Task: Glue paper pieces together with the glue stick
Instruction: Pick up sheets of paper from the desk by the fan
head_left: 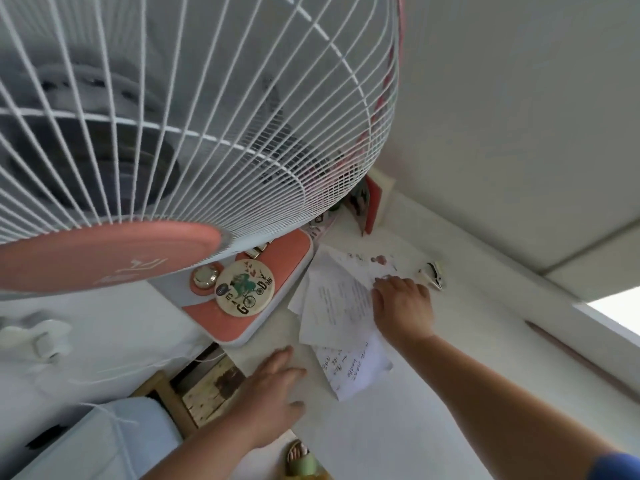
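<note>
Several white paper sheets (pixel 337 299) with handwriting lie overlapped on the white table (pixel 433 393), just right of the fan's base. My right hand (pixel 403 306) rests palm down on the right edge of the sheets, fingers pressed on the paper. My left hand (pixel 277 393) lies flat at the table's near-left edge, fingers together, apart from the lowest sheet (pixel 356 368), with nothing in it. No glue stick can be seen in this view.
A large white-and-coral table fan (pixel 166 133) fills the upper left; its base (pixel 256 292) stands beside the papers. A small black-and-white clip-like object (pixel 433 273) lies right of the papers. A pencil (pixel 581 358) lies along the right edge. The wall is close behind.
</note>
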